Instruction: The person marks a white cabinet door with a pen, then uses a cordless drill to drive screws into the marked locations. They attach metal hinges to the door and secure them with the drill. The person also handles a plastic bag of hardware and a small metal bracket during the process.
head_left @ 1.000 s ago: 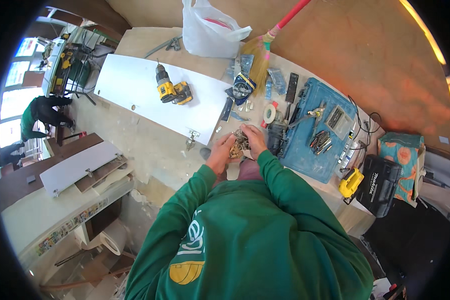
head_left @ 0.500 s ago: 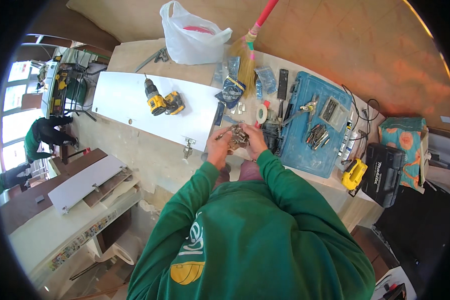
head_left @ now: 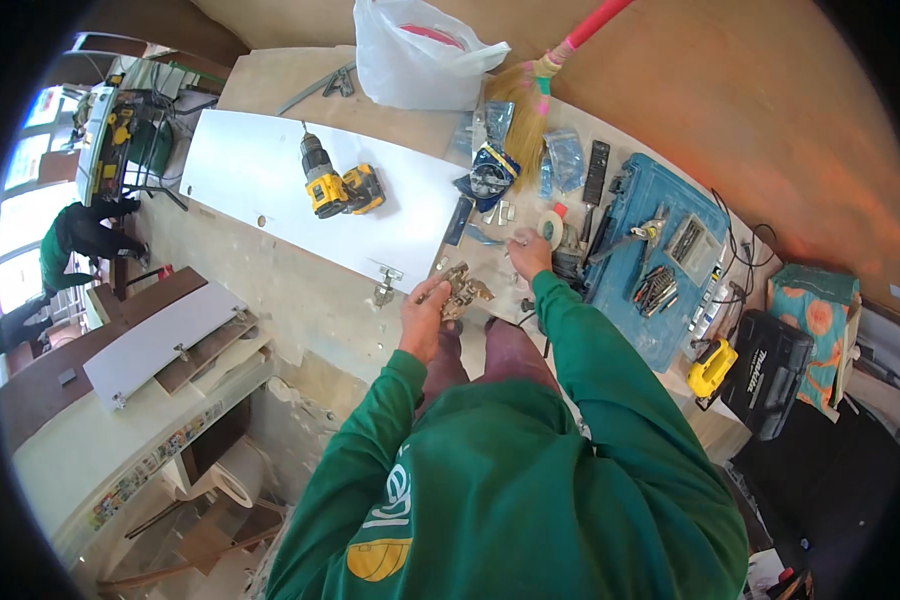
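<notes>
My left hand (head_left: pixel 425 320) is closed around a clump of metal cabinet hinges (head_left: pixel 463 288), held over the near edge of the bench. Apart from it, my right hand (head_left: pixel 528 254) is low at the bench with its fingers curled together; anything in them is too small to make out. A roll of tape (head_left: pixel 550 228) lies right beside those fingers. To the left rests a long white panel (head_left: pixel 250 180) with a hinge (head_left: pixel 386 284) at its near right corner. On the panel lies a yellow and black cordless drill (head_left: pixel 338 185).
A blue tool case lid (head_left: pixel 660 325) holding pliers (head_left: pixel 650 230) and drill bits (head_left: pixel 655 290) is on the right. Behind are a white plastic bag (head_left: pixel 420 60) and a broom (head_left: pixel 525 110). A yellow tool (head_left: pixel 712 368) sits near a black case (head_left: pixel 765 375). Another person (head_left: pixel 80 245) bends at far left.
My hands, together at the hinges before, have parted. The right has moved up and right to beside the tape roll; the left keeps the hinges. The whole view has shifted slightly.
</notes>
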The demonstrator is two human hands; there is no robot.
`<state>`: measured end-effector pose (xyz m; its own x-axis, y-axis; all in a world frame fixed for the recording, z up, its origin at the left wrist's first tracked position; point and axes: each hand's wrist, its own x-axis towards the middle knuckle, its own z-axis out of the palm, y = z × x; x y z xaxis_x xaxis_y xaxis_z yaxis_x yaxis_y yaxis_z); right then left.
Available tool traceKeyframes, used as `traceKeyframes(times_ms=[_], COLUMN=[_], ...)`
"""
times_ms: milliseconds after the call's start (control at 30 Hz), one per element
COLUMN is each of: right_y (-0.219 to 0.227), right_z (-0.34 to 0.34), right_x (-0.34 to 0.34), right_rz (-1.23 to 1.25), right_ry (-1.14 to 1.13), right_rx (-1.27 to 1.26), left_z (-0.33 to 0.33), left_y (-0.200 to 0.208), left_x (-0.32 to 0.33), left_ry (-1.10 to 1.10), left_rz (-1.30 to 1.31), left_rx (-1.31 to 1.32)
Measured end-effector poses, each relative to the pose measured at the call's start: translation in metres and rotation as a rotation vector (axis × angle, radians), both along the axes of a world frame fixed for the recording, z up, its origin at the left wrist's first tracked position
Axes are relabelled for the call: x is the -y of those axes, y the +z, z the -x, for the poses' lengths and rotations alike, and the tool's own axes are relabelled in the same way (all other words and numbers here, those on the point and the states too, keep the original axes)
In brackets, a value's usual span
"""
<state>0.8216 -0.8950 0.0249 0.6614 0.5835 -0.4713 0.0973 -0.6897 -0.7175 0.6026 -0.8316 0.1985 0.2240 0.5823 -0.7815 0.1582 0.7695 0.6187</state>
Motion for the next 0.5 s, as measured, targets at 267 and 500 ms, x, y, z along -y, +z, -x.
traceKeyframes(times_ms=[267,500], right_y=[-0.02,-0.057], right_z=[0.015,0.027], right_x=[-0.08,-0.115], right_rz=[0.031,-0.02], right_ry=[0.377,0.31], right_rx=[0.1,0.297], left_z=[0.023,0.021], left_y=[-0.077,-0.113], left_x=[0.005,0.002], left_ry=[0.041,0.007], left_rz=[0.048,0.098], left_rx=[0.023,-0.044])
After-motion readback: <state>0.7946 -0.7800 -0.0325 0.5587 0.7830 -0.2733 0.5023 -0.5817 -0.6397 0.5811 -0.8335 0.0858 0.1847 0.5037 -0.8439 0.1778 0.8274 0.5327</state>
